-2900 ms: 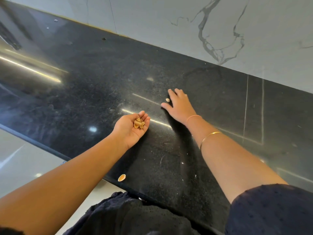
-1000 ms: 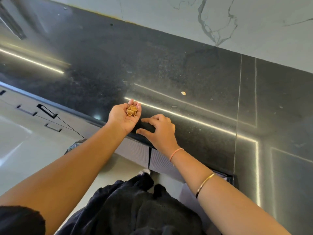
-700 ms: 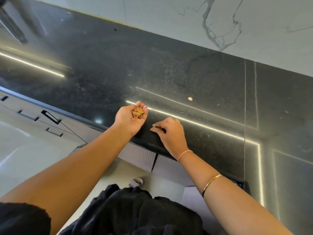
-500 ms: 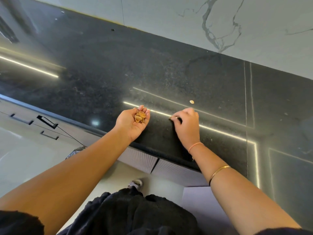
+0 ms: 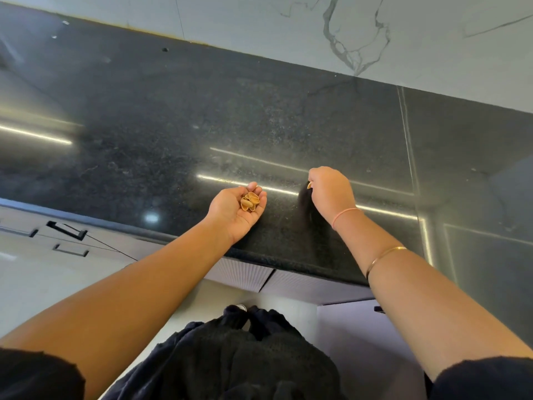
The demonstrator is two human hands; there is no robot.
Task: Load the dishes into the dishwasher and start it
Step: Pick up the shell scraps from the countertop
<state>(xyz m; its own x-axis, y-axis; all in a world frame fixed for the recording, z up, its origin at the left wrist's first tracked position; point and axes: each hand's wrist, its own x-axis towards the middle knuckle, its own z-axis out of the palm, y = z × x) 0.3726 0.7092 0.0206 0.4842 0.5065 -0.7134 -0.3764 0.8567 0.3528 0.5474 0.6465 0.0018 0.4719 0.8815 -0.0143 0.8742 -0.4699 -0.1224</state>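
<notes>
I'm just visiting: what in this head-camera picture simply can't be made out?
1. Head view: the right hand hides its own fingertips; only a sliver of the single shell it pinches shows.
2. Head view: the pistachio shells heaped in the left hand overlap and are too small to count.
3. Head view: neither dishwasher nor dishes appear; the countertop edge and dark clothing hide much of what lies below.
</notes>
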